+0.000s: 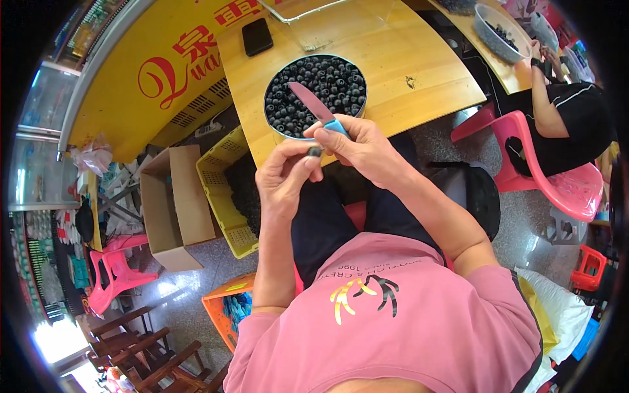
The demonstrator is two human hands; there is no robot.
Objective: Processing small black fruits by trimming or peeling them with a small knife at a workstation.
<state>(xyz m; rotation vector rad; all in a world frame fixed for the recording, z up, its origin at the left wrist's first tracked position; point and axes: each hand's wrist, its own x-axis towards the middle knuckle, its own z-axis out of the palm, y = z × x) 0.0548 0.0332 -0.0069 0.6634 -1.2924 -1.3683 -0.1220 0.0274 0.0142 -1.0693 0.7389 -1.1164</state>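
My left hand pinches a small dark round piece between thumb and fingertips; its exact kind I cannot make out. Wrapped around the blue handle of a small knife is my right hand, close beside the left. The blade points up and to the left over a round bowl, whose rim shows around a heap of dark, round, berry-like pieces. The blade is clear of the piece in my left hand. The bowl stands on the wooden table, just beyond my hands.
A black phone lies on the wooden table. Left of my legs stand a yellow crate, a cardboard box and an orange crate. At right, another person sits on a pink chair near a clear tub.
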